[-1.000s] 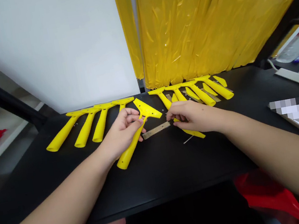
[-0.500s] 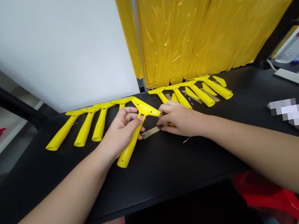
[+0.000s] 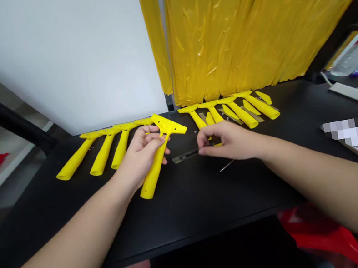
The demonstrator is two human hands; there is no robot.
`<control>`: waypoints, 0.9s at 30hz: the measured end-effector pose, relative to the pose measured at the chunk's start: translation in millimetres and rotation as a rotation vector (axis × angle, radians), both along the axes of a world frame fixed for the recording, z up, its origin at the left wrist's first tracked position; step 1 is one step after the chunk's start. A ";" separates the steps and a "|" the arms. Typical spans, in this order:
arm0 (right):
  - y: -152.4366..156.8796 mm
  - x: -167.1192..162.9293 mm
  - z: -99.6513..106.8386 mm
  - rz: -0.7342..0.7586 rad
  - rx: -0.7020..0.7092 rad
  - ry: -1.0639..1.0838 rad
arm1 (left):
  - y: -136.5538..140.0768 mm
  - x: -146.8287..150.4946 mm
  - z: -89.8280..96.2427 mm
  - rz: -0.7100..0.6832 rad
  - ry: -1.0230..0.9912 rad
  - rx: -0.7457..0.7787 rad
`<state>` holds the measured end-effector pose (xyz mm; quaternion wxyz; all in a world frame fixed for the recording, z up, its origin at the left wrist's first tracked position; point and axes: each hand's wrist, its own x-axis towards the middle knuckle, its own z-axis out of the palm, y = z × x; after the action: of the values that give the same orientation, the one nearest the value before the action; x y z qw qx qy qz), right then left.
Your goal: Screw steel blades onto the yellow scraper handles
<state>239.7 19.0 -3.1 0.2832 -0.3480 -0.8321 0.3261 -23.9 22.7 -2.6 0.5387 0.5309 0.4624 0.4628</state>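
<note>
My left hand (image 3: 149, 150) is closed round the neck of a yellow plastic scraper handle (image 3: 153, 175). Its flat, holed T-shaped head points up and away, and the hollow grip end slants down toward me. To its right, my right hand (image 3: 223, 140) pinches thumb and forefinger at the near end of a thin metal blade (image 3: 185, 156), low over the black table. Part of the blade is hidden behind the fingers. Just below that hand lies a thin metal rod (image 3: 226, 166), its other end out of sight.
Several yellow scraper handles (image 3: 74, 159) lie in a row at the left back of the black table (image 3: 191, 205). More handles (image 3: 243, 115), small yellow plates (image 3: 250, 107) and metal blades lie at the right back. A white panel (image 3: 88, 53) and yellow plastic sheeting (image 3: 233, 27) stand behind.
My right hand has drawn back slightly to the right from the scraper head, its fingers now pinched at the blade. The scraper handle in my left hand has shifted a little left.
</note>
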 end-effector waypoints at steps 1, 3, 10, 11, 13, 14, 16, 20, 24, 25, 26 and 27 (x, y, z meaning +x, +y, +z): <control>2.6 2.9 -0.7 -0.052 -0.103 0.151 | 0.5 -0.4 -0.2 0.009 -0.002 0.002; 7.5 7.0 -1.9 -0.168 -0.253 0.426 | 1.1 -1.0 -1.1 0.007 0.003 0.004; 12.9 8.6 -1.2 -0.299 -0.422 0.747 | -1.6 -0.3 -3.5 -0.077 0.036 -0.013; 12.8 8.4 -1.0 -0.303 -0.426 0.750 | -2.1 -0.2 -3.3 -0.088 0.036 -0.013; 12.9 8.3 -0.9 -0.308 -0.430 0.752 | -2.8 0.0 -2.9 -0.104 0.036 -0.013; 13.1 8.2 -0.9 -0.310 -0.432 0.751 | -2.9 0.0 -2.7 -0.112 0.039 -0.015; 13.5 8.1 -1.2 -0.316 -0.438 0.750 | -2.6 -0.3 -2.5 -0.122 0.046 -0.023; 13.5 7.9 -1.4 -0.314 -0.451 0.758 | -1.2 -1.4 -3.9 -0.133 0.056 -0.028; 13.3 8.6 -1.4 -0.315 -0.452 0.747 | -0.6 -2.2 -5.9 -0.146 0.058 -0.017; 13.4 8.9 -1.5 -0.314 -0.453 0.744 | -0.7 -2.2 -6.1 -0.148 0.061 -0.016; 13.7 9.2 -1.7 -0.312 -0.455 0.742 | -0.8 -2.1 -6.2 -0.150 0.065 -0.017; 14.0 9.6 -2.1 -0.310 -0.457 0.740 | -0.9 -2.1 -6.2 -0.152 0.068 -0.019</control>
<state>249.3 33.0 -5.2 0.5227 -0.3819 -0.5198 0.5575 -25.9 21.8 -8.8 0.5611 0.5747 0.4432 0.3980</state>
